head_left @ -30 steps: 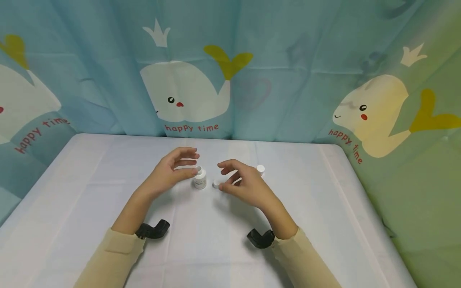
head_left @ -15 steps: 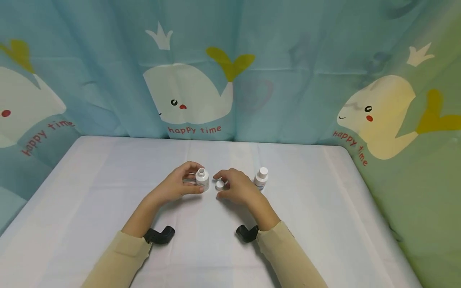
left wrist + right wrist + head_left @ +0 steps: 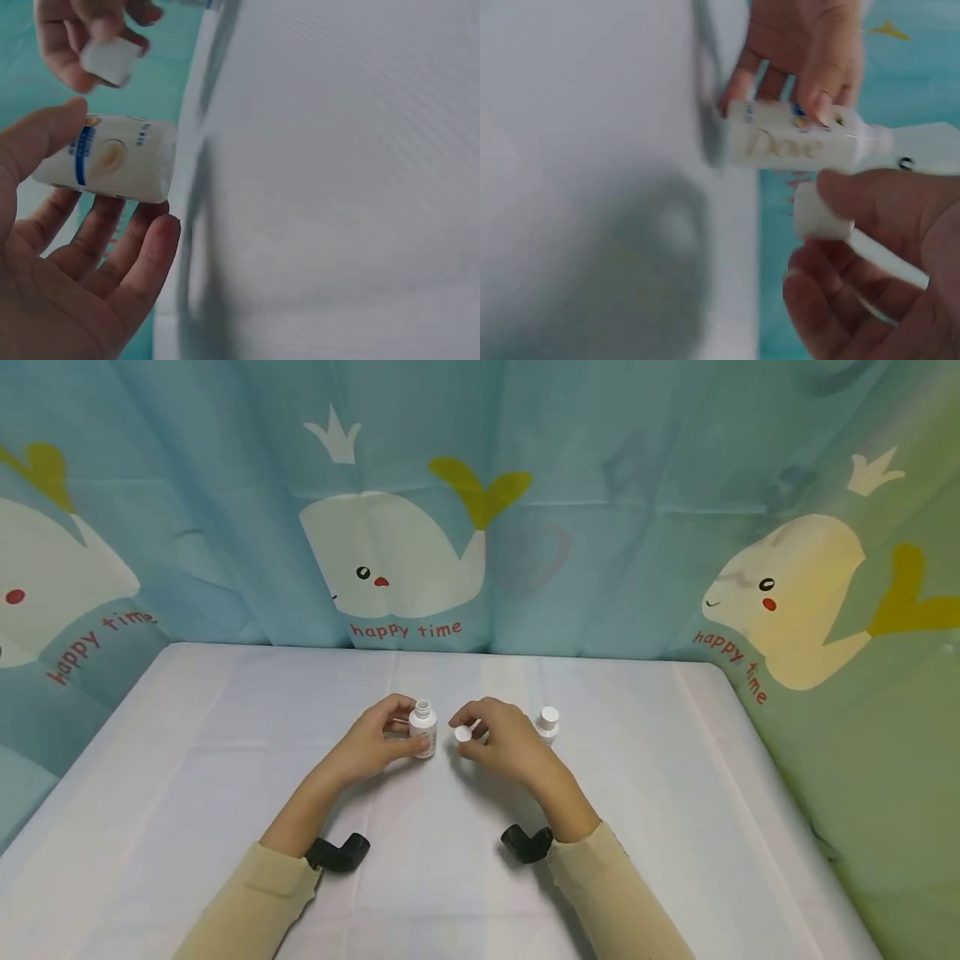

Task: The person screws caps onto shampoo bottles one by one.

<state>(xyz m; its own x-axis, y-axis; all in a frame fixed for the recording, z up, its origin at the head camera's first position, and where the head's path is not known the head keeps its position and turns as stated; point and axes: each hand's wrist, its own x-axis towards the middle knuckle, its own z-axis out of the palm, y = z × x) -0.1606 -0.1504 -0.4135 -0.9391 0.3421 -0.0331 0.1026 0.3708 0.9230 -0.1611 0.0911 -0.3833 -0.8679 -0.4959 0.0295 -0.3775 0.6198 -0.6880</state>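
Note:
My left hand point(image 3: 375, 742) grips a small white bottle point(image 3: 423, 723) upright, its threaded neck bare on top. "Dove" lettering runs along the bottle point(image 3: 784, 147) in the right wrist view; a blue stripe marks it in the left wrist view. Just to the right, my right hand point(image 3: 510, 743) pinches a white screw cap point(image 3: 462, 734) between thumb and fingers. That cap point(image 3: 819, 213) sits off to the side of the neck, apart from the bottle. Behind the right hand a second white bottle point(image 3: 548, 720) stands with its cap on, its lower part hidden.
A white cloth covers the table point(image 3: 420, 877). Its back edge meets a blue curtain point(image 3: 570, 577) printed with whales, which turns green along the right side. A black curved piece point(image 3: 341, 853) sticks out at the left wrist, another point(image 3: 525, 843) at the right.
The left hand has come down and taken hold of the open bottle. The right hand has picked up the cap from the table and raised it slightly.

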